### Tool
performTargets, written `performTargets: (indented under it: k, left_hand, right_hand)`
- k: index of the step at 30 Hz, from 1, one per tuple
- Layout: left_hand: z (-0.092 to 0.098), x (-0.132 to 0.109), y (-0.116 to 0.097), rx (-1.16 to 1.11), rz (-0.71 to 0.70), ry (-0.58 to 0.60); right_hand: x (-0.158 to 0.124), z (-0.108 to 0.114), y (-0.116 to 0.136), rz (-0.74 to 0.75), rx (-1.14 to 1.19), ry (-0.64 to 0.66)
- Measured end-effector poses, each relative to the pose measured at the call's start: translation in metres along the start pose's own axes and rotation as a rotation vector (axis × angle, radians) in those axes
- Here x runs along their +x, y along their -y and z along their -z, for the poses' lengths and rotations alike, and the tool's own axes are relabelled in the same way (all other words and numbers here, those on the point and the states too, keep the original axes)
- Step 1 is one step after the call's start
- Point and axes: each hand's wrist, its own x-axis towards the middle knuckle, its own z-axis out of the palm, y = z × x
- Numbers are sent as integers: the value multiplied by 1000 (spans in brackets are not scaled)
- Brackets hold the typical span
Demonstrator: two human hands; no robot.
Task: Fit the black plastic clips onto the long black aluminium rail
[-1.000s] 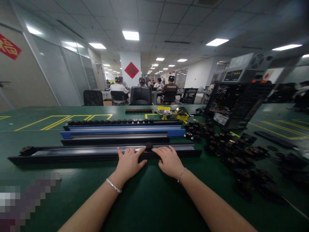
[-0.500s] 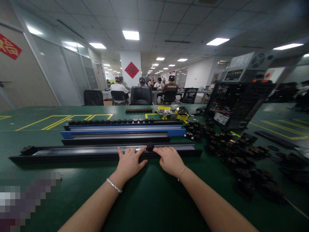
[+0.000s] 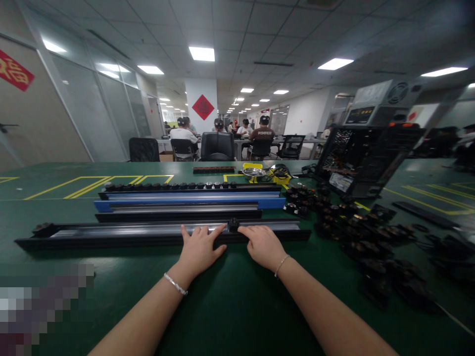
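Observation:
A long black track with a shiny metal channel [image 3: 141, 230] lies across the table in front of me. In its channel, right of the middle, sits a small black block [image 3: 233, 225]. My left hand [image 3: 200, 249] rests open on the near edge of the track, fingers spread, its index fingertip just left of the block. On the block's other side, my right hand [image 3: 264, 246] is open with its index finger stretched out, its tip at or against the block. Another black piece [image 3: 43, 229] sits at the track's left end.
Behind lie more tracks, one with a blue rail [image 3: 272, 203], and a row of small black parts [image 3: 170, 187]. To the right spreads a pile of black parts [image 3: 374, 242], with an opened computer case [image 3: 367, 158] behind it. A metal dish [image 3: 254, 172] stands farther back.
The black block has shifted slightly to the right along the channel, and my right hand has moved right with it. My left hand has stayed in place, leaving a small gap to the block.

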Motion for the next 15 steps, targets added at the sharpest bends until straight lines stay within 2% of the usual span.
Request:
performTargets:
  k: [8,15]
  left_hand:
    - [-1,0,0,13,-3,5]
    - [-4,0,2,14,-10,-20]
  right_hand:
    - [2,1,-3,-12,-19,37]
    - [1,-1,-5,-19,-47,15]
